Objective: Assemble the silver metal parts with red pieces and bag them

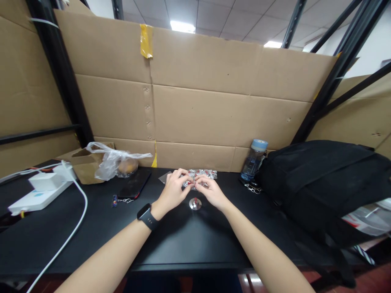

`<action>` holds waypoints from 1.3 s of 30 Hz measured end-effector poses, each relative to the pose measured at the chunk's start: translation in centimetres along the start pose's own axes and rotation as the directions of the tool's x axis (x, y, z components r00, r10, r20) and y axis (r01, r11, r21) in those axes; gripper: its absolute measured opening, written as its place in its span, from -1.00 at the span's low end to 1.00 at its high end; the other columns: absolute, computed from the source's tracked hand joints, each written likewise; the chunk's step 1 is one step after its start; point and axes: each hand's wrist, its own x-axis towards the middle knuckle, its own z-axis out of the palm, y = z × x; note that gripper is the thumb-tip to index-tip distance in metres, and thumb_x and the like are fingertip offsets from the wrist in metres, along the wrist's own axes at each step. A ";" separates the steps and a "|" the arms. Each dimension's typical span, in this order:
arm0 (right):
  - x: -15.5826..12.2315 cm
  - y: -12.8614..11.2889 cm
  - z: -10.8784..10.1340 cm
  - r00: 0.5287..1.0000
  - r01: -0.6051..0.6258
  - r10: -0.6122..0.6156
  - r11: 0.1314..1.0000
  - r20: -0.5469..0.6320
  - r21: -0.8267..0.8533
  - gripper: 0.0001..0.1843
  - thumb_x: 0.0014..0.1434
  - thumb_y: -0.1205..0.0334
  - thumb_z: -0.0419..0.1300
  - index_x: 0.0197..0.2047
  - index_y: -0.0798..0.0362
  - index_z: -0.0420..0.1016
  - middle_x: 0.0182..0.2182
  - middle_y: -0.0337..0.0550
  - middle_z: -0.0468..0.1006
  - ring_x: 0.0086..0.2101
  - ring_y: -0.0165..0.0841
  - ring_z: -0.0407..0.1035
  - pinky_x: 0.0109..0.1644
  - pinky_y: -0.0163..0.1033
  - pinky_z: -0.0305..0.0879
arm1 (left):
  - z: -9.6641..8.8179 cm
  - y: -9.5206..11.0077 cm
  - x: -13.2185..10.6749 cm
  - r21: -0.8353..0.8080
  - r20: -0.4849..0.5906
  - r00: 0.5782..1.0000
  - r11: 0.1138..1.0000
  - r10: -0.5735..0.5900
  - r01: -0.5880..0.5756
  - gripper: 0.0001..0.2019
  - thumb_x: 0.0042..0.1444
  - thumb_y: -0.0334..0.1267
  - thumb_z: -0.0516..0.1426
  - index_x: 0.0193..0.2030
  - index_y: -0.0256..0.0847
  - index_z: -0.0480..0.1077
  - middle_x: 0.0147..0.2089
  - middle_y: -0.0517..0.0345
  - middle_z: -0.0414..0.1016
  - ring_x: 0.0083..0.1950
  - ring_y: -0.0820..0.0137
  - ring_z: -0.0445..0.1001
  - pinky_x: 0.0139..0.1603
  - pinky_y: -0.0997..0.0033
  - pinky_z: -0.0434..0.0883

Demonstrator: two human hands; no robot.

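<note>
While pinching a small silvery piece (pixel 193 184) between their fingertips, left hand (pixel 174 186) and right hand (pixel 211 189) sit mid-table (pixel 183 248) near the back edge, touching the silvery packet pile (pixel 205 173); metal disc (pixel 194 203) just in front.

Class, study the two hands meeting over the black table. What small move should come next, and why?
Probably a gentle pull apart: the left hand and right hand both pinch one clear packet, more packets lie just behind, and a round metal piece sits nearby.
</note>
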 end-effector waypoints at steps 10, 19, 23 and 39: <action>0.0 -0.1 -0.6 0.999 -0.037 0.042 0.967 0.013 -0.253 -0.88 0.18 0.21 0.26 -0.37 0.02 0.60 -0.02 -0.09 0.44 0.07 -0.20 0.30 0.24 -0.06 0.10 | 0.0 0.0 -0.6 0.058 0.245 0.970 0.998 0.000 -0.015 -0.76 0.15 -0.20 0.17 -0.03 -0.04 0.47 0.04 0.07 0.46 0.09 0.16 0.37 0.09 0.14 0.26; -0.1 -0.5 -0.8 0.998 0.012 0.006 0.962 0.065 -0.274 -0.84 0.24 0.15 0.21 -0.29 0.02 0.57 -0.09 -0.12 0.49 -0.03 -0.26 0.37 0.15 -0.12 0.20 | 0.0 -0.6 -0.5 0.090 0.260 0.964 0.996 -0.049 0.027 -0.88 0.18 -0.16 0.19 -0.23 -0.03 0.56 0.01 0.10 0.47 0.08 0.17 0.33 0.06 0.17 0.23; -0.6 -0.1 -1.5 0.957 -0.011 0.119 0.926 0.263 -0.379 -0.73 0.08 0.13 0.37 -0.16 0.03 0.54 -0.34 -0.24 0.51 -0.42 -0.40 0.37 -0.27 -0.30 0.29 | -0.3 -1.4 -0.4 0.152 0.347 0.932 0.987 -0.105 0.055 -0.89 0.17 -0.24 0.17 -0.28 -0.06 0.55 -0.18 0.13 0.56 -0.04 0.21 0.42 -0.01 0.21 0.19; 0.2 -0.5 -1.2 0.992 -0.058 0.037 0.982 -0.120 -0.177 -0.80 0.15 0.10 0.29 -0.31 0.07 0.60 -0.37 -0.12 0.64 -0.38 -0.30 0.48 -0.25 -0.23 0.36 | -0.8 -2.5 0.4 -0.045 0.217 0.945 0.964 -0.246 0.261 -0.86 0.18 -0.17 0.16 -0.26 -0.05 0.57 -0.24 0.18 0.65 -0.15 0.26 0.56 -0.01 0.28 0.34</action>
